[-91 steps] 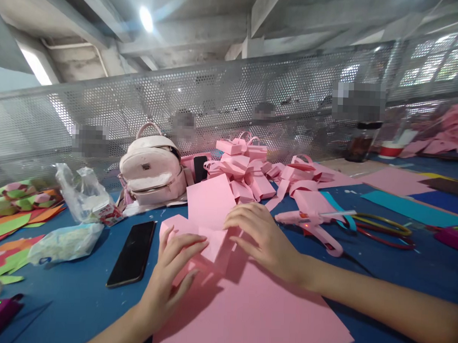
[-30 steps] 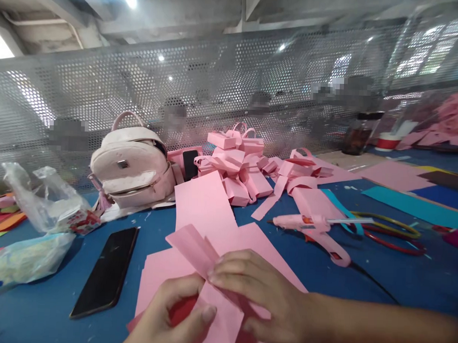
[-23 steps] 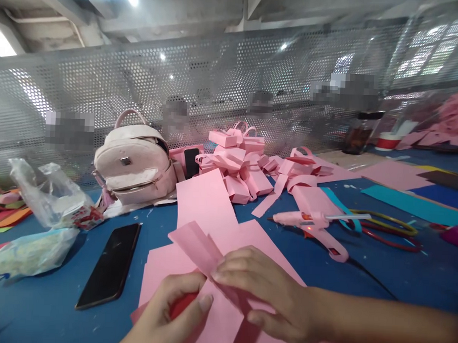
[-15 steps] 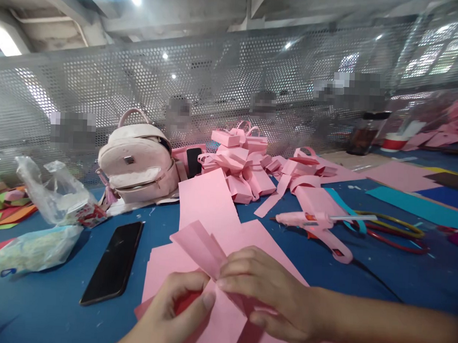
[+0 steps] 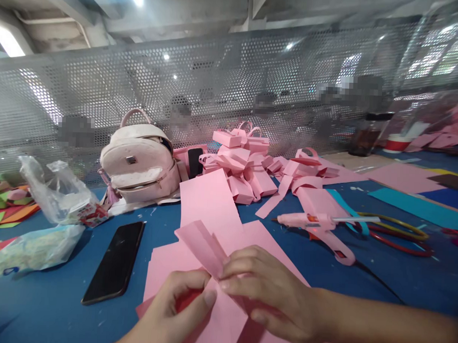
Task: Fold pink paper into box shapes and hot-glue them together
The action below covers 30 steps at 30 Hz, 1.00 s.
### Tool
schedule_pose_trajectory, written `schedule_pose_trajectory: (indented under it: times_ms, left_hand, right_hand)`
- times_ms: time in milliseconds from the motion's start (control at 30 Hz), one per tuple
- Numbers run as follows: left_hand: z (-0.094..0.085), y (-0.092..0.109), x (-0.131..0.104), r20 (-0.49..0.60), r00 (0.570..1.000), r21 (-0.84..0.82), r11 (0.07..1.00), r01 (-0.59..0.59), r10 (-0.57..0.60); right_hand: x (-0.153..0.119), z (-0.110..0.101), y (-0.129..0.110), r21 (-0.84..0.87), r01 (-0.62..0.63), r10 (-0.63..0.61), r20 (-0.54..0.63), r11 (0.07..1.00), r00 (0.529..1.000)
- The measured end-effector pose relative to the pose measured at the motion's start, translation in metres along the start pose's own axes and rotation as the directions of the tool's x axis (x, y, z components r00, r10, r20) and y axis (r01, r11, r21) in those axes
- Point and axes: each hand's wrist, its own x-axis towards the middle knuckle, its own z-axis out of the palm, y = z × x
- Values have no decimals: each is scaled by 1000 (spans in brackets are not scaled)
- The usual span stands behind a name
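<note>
A folded piece of pink paper (image 5: 202, 245) stands up between my two hands, over several flat pink sheets (image 5: 209, 198). My left hand (image 5: 181, 302) pinches its near part between thumb and curled forefinger. From the right, my right hand (image 5: 266, 288) grips the same paper, fingers pressed together on its creased side and thumb lower down. Part of the folded paper is hidden under my right fingers. To the right of the sheets lies a pink glue gun (image 5: 317, 224) with a black cord.
A black phone (image 5: 115, 262) lies at left, near plastic bags (image 5: 38, 247). Behind are a pale backpack (image 5: 139, 161) and a heap of folded pink paper pieces (image 5: 244, 162). Scissors (image 5: 403, 235), a turquoise strip (image 5: 419, 205) and a jar (image 5: 365, 136) are at right, before a perforated metal screen (image 5: 217, 81).
The view has shifted slightly, so things appear a little further right. Both hands keep their hold on the folded pink paper, with hardly any movement.
</note>
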Motion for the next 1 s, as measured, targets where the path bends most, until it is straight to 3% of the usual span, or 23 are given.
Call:
schedule_pose_trajectory:
  times_ms: [333, 700, 1000]
  left_hand:
    - [-3, 5, 7, 163, 986, -7, 999, -41, 42]
    - [-7, 2, 8, 215, 974, -93, 995, -47, 67]
    - [-7, 10, 12, 173, 979, -96, 991, -95, 111]
  right_hand:
    - [2, -1, -1, -41, 55, -56, -31, 998, 998]
    - [0, -1, 0, -49, 87, -90, -63, 995, 994]
    - [1, -3, -1, -59, 72, -77, -78, 996, 994]
